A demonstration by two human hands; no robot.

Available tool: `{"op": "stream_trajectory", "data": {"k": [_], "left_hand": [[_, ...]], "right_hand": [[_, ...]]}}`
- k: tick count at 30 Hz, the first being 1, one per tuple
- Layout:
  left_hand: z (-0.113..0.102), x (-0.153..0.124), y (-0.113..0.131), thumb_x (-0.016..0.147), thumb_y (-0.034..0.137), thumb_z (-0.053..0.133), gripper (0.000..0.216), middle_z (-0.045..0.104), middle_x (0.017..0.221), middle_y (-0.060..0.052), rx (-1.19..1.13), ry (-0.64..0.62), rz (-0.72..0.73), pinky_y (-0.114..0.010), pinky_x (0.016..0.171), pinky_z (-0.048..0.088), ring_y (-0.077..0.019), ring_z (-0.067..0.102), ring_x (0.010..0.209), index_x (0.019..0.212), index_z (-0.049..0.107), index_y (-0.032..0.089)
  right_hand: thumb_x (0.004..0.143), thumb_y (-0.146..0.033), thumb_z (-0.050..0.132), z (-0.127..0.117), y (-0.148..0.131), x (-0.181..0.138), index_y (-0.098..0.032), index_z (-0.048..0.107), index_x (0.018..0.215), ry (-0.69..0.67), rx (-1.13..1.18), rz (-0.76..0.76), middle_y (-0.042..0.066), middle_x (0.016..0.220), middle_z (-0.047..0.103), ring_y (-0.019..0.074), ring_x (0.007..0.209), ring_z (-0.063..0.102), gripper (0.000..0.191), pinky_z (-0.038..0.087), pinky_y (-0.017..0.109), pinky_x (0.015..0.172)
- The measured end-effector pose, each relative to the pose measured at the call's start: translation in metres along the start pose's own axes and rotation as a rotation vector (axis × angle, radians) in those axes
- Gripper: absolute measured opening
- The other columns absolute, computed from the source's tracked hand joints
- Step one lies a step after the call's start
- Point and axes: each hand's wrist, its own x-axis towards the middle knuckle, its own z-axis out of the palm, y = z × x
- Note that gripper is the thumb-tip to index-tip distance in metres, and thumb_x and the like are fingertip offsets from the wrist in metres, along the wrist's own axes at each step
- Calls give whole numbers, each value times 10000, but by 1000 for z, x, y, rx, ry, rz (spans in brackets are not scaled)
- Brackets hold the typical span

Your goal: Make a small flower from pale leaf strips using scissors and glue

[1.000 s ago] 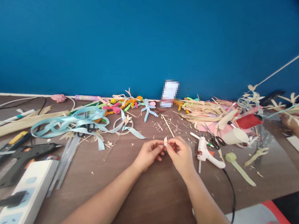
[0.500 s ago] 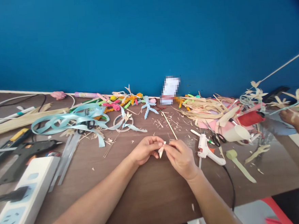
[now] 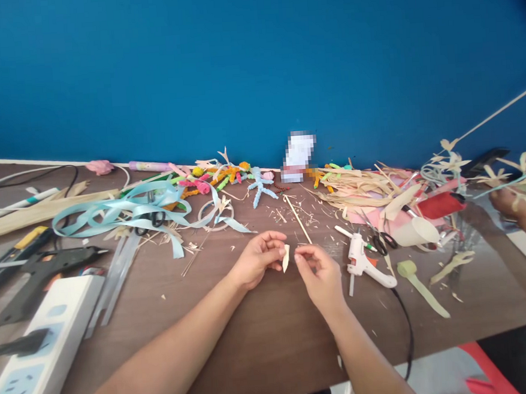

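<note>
A small cream, petal-shaped strip [image 3: 286, 259] is pinched between the thumb and fingers of my left hand [image 3: 259, 258], pointed end down, above the table. A short gap to the right separates it from my right hand [image 3: 319, 272]. There the thumb and forefinger are brought together, and anything between them is too small to make out. Behind my hands lies a thin pale stick [image 3: 297, 220] among scattered shavings. A white glue gun [image 3: 362, 263] rests to the right of my right hand.
Blue ribbon [image 3: 124, 209], a black glue gun [image 3: 54, 274] and a white power strip [image 3: 52, 344] lie left. Right are scissors [image 3: 378, 237], a pale green tape roll [image 3: 407, 268] and dried strips [image 3: 352, 188]. Another person's hand [image 3: 511, 203] holds a pale flower-like piece at far right.
My hands have moved apart: the right hand has come off the cream strip toward the right. The strip stays in my left hand and now shows more fully.
</note>
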Motion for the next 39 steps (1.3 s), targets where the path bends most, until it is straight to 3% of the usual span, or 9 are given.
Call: {"op": "stream_trajectory", "data": {"k": [3, 6, 12, 20, 28, 32, 35, 36, 39], "left_hand": [[1, 0, -1, 613, 231, 686, 354, 533, 702, 7, 3, 10, 18, -158, 452, 424, -56, 507, 529, 910, 520, 134], [2, -1, -1, 609, 225, 686, 352, 529, 715, 8, 18, 19, 31, -152, 448, 418, -53, 500, 536, 911, 529, 135], [3, -2, 1, 640, 272, 658, 365, 547, 726, -14, 95, -7, -12, -154, 447, 414, -66, 499, 564, 960, 569, 119], [3, -1, -2, 598, 298, 688, 249, 550, 651, -3, 199, 28, -5, -160, 425, 411, -71, 484, 537, 735, 590, 114], [4, -2, -4, 611, 279, 684, 206, 552, 640, 2, 243, 46, -23, -166, 450, 415, -70, 483, 532, 718, 603, 123], [5, -4, -2, 632, 270, 674, 174, 546, 648, 2, 225, 65, -16, -166, 461, 427, -78, 489, 564, 710, 598, 134], [5, -4, 0, 638, 273, 669, 171, 545, 663, -6, 216, 73, -15, -161, 449, 425, -89, 496, 599, 710, 595, 136], [5, -3, 0, 638, 275, 669, 174, 545, 667, -8, 213, 75, -14, -159, 443, 423, -91, 497, 603, 711, 594, 137], [5, -2, 0, 634, 278, 672, 181, 557, 697, -16, 198, 90, -4, -156, 438, 423, -90, 500, 608, 716, 595, 137]], "right_hand": [[741, -278, 542, 7, -3, -2, -180, 554, 730, -114, 123, 219, 14, 689, 606, 136, 593, 577, 100, 463, 231, 516], [724, -291, 549, 12, -3, -1, -175, 543, 675, -122, 128, 264, -5, 631, 593, 119, 528, 547, 125, 434, 222, 491], [705, -281, 555, 12, -3, 3, -180, 521, 642, -87, 213, 287, -13, 586, 587, 128, 540, 553, 123, 437, 230, 509], [690, -257, 540, 9, -1, 1, -184, 522, 629, -21, 125, 252, -23, 553, 540, 110, 494, 506, 96, 421, 211, 460], [704, -236, 512, 12, -9, -5, -191, 525, 664, -14, 41, 181, -20, 582, 551, 113, 521, 521, 63, 440, 223, 505], [708, -311, 538, -37, 2, 3, -181, 580, 798, 6, -82, 172, 22, 695, 615, 138, 605, 569, 164, 457, 243, 550], [772, -372, 451, -103, 33, 18, -166, 593, 879, 202, -422, 311, 51, 708, 633, 148, 590, 580, 272, 433, 259, 546], [774, -382, 438, -125, 46, 24, -166, 598, 900, 204, -597, 368, 57, 717, 635, 156, 601, 585, 297, 421, 267, 551], [677, -281, 576, -168, 84, 39, -151, 632, 824, 179, -733, 440, 119, 825, 640, 211, 675, 590, 204, 394, 311, 576]]}}
